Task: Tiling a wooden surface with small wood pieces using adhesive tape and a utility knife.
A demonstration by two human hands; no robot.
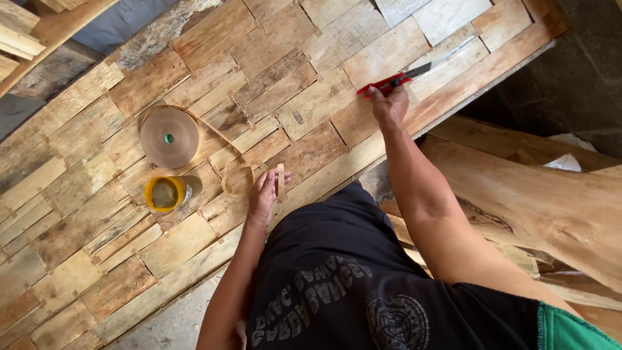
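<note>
Right hand: the right hand (pixel 389 102) reached far out over the worktop (pixel 311 84). Its grip was clamped on a red cutter knife with a dark blade (pixel 393 80).
Knife: it lay low against the wood at the far right, near the worktop's edge, with the blade pointing right.
Left hand: the left hand (pixel 264 194) lay flat on the wood near the person's body. Its fingers were spread apart and held nothing.
Tape strip: a short strip of brown paper tape (pixel 280 183) stood on its edge, touching the left hand's fingers on their right side.
Tape loop: a loose curl of the same brown tape (pixel 237 179) sat just left of the left hand.
Tape roll: a big flat roll of brown paper tape (pixel 170 136) lay farther left, with a green spot in its middle.
Cup: a small round yellow cup (pixel 164 194) stood near the roll, on its near side.
Worktop: it was a wide sheet made of many thin brown wood pieces joined side by side.
</note>
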